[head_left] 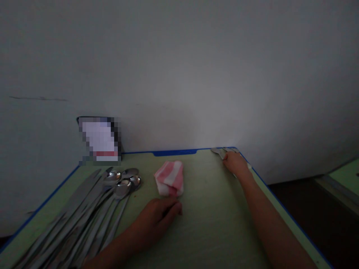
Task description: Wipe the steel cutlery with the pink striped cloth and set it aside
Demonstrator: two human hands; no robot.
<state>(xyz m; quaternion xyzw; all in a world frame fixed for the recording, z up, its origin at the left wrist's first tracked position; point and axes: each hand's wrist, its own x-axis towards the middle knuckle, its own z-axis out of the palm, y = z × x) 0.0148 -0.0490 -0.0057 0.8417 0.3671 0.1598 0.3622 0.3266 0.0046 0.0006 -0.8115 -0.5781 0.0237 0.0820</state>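
My right hand (236,162) reaches to the far right corner of the table, its fingers closed on a spoon (216,150) whose bowl points toward the wall. Beside it, partly under the hand, lie more metal utensils (230,149); their exact kind is hidden. My left hand (161,216) rests on the tabletop with its fingers curled together, and nothing shows in them. Just beyond it sits a folded pink-and-white striped cloth (170,177); whether the fingertips touch it I cannot tell.
Several spoons (122,188) and table knives (81,190) lie in a pile at the left, handles toward me. A tablet-like screen (101,140), blurred out, leans at the far left corner. The green table (207,224) has a blue rim and stands against a grey wall (179,74).
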